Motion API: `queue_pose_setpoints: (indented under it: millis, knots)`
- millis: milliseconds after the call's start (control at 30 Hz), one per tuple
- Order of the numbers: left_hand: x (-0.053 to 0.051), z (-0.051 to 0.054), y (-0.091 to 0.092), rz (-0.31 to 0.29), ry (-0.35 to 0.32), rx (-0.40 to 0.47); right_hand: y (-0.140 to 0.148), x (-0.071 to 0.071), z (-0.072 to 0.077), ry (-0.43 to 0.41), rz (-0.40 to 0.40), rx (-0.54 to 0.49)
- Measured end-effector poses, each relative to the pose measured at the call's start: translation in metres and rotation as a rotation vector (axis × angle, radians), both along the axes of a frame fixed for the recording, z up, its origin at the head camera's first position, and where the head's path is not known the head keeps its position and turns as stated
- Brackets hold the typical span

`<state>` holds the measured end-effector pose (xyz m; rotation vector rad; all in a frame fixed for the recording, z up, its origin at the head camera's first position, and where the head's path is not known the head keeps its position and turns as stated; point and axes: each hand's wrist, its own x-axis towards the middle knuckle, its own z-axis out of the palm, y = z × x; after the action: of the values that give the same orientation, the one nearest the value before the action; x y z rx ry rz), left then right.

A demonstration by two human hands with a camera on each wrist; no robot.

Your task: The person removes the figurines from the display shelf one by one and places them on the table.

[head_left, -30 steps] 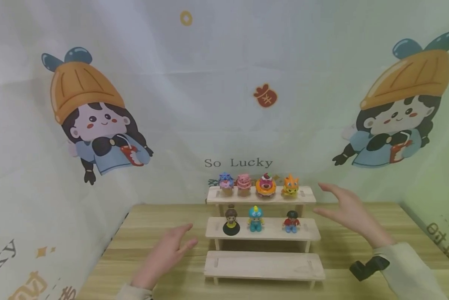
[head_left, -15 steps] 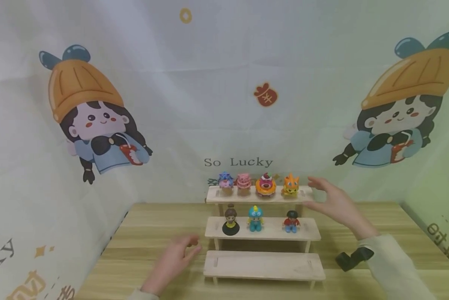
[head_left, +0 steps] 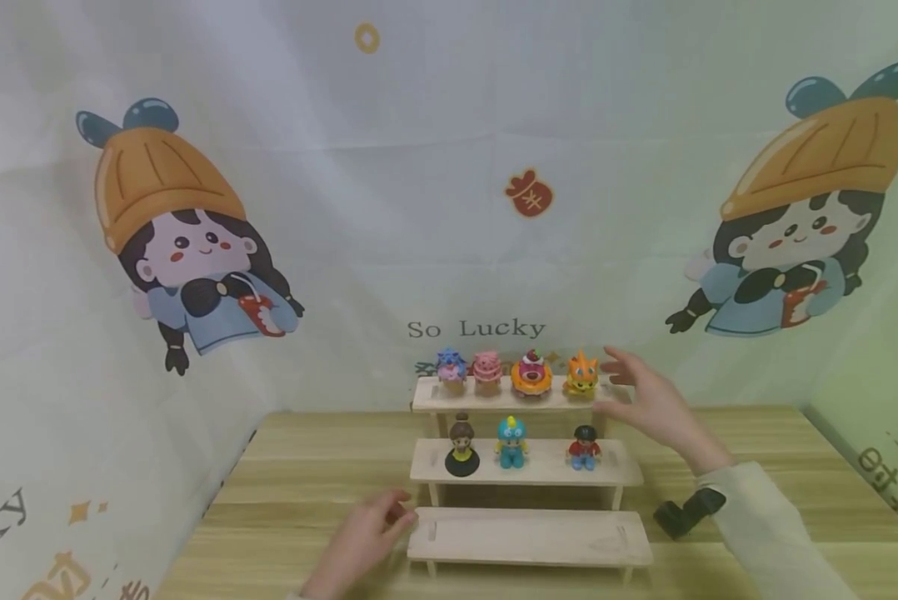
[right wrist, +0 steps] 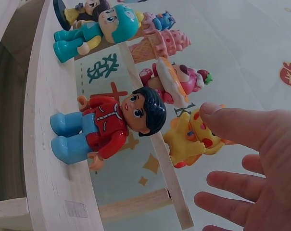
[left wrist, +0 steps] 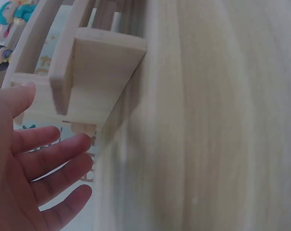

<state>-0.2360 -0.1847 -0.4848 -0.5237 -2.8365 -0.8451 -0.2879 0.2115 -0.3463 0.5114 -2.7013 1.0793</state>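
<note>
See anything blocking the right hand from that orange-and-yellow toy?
Nothing visible stands between the right hand and the small orange-and-yellow toy figure; the black-haired, red-jacketed toy figure is lower.

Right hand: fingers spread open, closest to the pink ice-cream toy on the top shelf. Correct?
Wrong toy. The head view shows the right hand, fingers spread open, closest to the orange-topped yellow toy on the top shelf.
</note>
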Motion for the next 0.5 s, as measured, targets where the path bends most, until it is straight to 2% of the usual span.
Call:
queue_pose_setpoints:
  millis: [233, 500]
  knots:
    - [0.002, -0.006, 0.008, -0.008, -0.044, -0.015, -0.01, -0.004, -0.002, 0.018, 0.014, -0.046]
    - [0.001, -0.012, 0.011, -0.037, -0.012, -0.003, -0.018, -0.005, -0.007, 0.016, 0.033, -0.063]
